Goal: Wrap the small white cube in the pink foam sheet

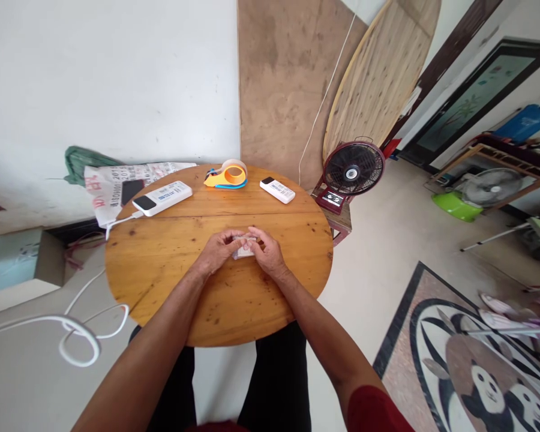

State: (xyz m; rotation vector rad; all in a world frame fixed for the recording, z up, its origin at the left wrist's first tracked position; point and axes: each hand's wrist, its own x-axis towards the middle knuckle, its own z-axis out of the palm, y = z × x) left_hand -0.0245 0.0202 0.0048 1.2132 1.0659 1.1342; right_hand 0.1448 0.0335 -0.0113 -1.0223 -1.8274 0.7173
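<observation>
Your left hand (221, 249) and right hand (269, 253) both pinch the small white packet (245, 252), at the middle of the round wooden table (157, 252). You seem to be working it with your fingertips; the next move likely needs a steady hold.

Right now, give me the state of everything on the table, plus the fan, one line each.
Small white item: held between left hand and right hand
Tape dispenser: tape roll loaded
Left white device: cable plugged in
Right white device: no cable visible
Fan: upright, unclear whether running
</observation>
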